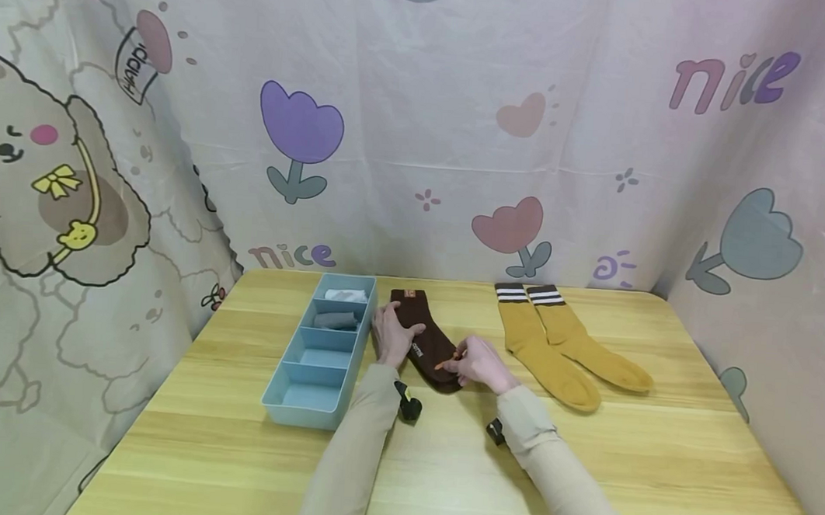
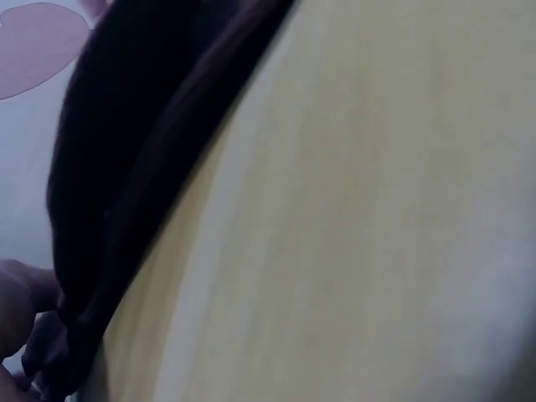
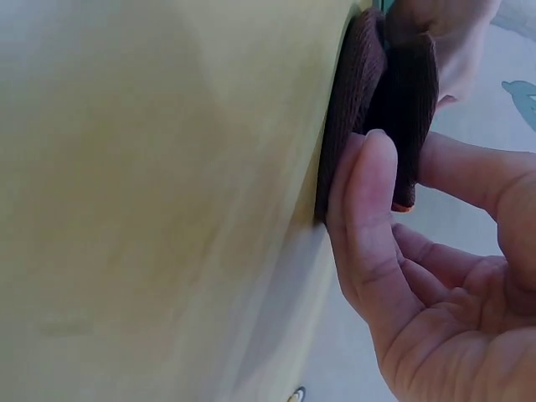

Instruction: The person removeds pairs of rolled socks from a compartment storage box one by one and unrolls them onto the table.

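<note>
Dark brown socks (image 1: 423, 328), layered one over the other, lie lengthwise on the table with cuffs at the back. My left hand (image 1: 393, 336) is at their left side near the middle, thumb across the top. Dark fabric is bunched between its fingers (image 2: 25, 293) in the left wrist view. At the toe end, my right hand (image 1: 480, 364) pinches the upper layer. The right wrist view shows its fingertips (image 3: 373, 180) between the two layers, the thumb on the outer side. A bit of orange shows by the toe.
Left of the socks stands a blue divided box (image 1: 311, 417); a white bundle (image 1: 345, 294) and a grey bundle (image 1: 335, 320) fill its two back compartments. Two mustard socks (image 1: 555, 350) with striped cuffs lie flat to the right. A printed curtain (image 1: 419, 133) hangs behind the table (image 1: 443, 477).
</note>
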### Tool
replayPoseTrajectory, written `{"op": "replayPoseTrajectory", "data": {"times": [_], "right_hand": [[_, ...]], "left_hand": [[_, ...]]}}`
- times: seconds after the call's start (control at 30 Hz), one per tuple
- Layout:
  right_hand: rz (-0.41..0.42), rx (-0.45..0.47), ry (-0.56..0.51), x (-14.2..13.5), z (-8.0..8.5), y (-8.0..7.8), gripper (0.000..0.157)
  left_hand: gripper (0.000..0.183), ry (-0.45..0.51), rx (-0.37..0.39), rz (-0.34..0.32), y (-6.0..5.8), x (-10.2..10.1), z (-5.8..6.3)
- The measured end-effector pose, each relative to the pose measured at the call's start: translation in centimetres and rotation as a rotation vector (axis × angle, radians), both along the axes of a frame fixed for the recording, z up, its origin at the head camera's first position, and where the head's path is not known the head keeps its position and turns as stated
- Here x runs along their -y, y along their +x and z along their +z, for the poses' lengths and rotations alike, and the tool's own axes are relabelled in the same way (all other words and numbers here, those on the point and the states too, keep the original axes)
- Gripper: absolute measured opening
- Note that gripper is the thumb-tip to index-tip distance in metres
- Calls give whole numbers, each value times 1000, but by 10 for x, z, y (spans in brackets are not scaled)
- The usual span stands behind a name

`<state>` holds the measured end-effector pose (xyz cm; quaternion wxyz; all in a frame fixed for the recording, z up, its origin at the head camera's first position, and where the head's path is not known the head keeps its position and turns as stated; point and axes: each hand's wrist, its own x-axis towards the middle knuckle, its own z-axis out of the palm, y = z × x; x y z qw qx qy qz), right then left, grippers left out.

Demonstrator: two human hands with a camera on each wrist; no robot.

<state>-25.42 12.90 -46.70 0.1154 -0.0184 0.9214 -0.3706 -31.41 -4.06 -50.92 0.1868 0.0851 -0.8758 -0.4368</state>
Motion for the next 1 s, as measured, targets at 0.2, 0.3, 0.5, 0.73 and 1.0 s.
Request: {"op": "replayPoseTrajectory", "data": {"times": [0.2,0.3,0.5,0.73,1.0], "right_hand": [[-16,17,-63,1,-2,-7,22],[-23,10,-108,1,-3,-10,20],[-35,12,-138,3,-6,-16,21],[-62,37,-160,11,-7,-20,23],[-13,17,-370,13,-11,-20,14]], "left_hand": [[65,61,-2,-27,-11,3,-1],[65,137,-6,-22,-16,5,-1],[65,146,6,-44,-24,4,3],[65,57,4,-72,-28,3,11],[60,81,49,-113,-20,-2,29]]}}
